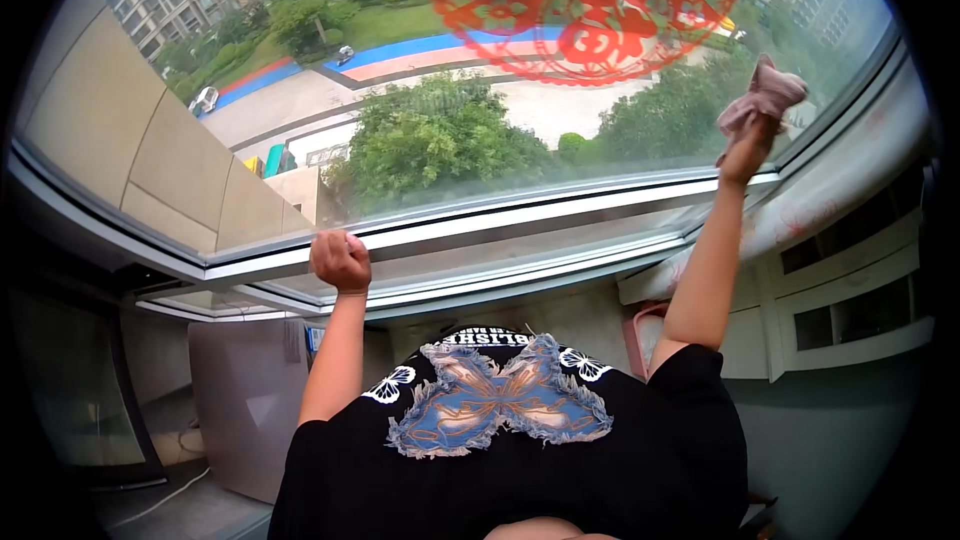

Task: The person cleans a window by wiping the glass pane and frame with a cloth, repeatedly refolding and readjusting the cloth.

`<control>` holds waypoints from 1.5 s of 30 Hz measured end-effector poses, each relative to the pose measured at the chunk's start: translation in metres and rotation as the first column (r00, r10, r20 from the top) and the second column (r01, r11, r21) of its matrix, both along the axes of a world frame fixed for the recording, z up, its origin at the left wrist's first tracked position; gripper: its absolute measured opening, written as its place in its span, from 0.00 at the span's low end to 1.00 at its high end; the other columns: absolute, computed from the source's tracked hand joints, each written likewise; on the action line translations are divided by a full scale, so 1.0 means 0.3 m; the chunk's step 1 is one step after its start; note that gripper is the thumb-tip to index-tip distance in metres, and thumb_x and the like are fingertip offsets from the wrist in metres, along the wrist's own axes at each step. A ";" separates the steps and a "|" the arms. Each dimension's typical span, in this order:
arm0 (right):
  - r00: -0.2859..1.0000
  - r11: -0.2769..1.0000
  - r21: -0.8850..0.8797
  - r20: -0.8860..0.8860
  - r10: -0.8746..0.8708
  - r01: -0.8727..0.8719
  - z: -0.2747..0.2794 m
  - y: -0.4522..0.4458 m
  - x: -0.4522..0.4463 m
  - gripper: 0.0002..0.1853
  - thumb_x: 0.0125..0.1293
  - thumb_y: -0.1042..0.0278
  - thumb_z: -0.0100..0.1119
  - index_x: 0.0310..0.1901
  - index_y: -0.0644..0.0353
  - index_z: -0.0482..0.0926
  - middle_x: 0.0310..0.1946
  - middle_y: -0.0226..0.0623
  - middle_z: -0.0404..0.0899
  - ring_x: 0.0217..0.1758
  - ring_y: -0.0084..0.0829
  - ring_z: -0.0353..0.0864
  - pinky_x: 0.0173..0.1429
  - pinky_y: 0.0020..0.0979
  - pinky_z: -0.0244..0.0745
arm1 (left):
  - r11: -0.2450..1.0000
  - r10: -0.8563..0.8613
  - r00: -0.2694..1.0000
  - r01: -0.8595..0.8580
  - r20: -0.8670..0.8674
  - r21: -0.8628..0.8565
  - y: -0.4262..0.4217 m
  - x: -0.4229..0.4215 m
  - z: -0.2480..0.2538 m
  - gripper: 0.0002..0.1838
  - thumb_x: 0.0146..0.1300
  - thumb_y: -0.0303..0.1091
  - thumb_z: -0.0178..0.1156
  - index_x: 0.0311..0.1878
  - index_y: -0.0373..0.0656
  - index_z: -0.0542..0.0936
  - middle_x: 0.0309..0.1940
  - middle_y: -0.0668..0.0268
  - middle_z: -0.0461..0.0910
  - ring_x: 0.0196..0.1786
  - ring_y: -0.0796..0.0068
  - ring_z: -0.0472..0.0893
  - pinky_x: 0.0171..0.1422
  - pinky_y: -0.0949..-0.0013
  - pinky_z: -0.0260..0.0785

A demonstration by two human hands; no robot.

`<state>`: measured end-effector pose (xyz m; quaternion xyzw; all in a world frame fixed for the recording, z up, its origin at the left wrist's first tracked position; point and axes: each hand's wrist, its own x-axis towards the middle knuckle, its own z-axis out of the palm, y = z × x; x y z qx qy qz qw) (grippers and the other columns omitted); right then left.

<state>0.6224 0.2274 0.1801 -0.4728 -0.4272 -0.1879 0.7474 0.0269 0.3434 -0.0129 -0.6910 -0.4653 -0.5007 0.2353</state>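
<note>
My right hand (747,152) is stretched out to the right and closed around a bunched pink cloth (764,100). The cloth is up against the window glass (640,140), near the right side of its frame. My left hand (340,261) is curled into a fist in front of the lower window rail (450,231). Whether that fist grips the rail or holds anything small is hidden by the fingers.
A red paper-cut style decoration (590,15) is on the upper glass. White cabinets (840,290) stand at the right, beside a pale covered roll or ledge (840,190). A grey-brown cabinet-like box (245,400) is at lower left, with a cable (165,497) on the floor.
</note>
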 end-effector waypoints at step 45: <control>0.381 0.975 0.011 0.919 -0.098 0.222 0.195 0.315 -1.238 0.28 0.59 0.47 0.70 0.63 0.35 0.82 0.71 0.34 0.68 0.76 0.55 0.59 0.69 0.64 0.55 | 0.994 -0.096 0.995 0.097 -0.017 0.058 -0.006 0.098 -0.021 0.05 0.58 0.37 0.56 0.33 0.47 0.76 0.28 0.66 0.72 0.29 0.63 0.73 0.34 0.59 0.62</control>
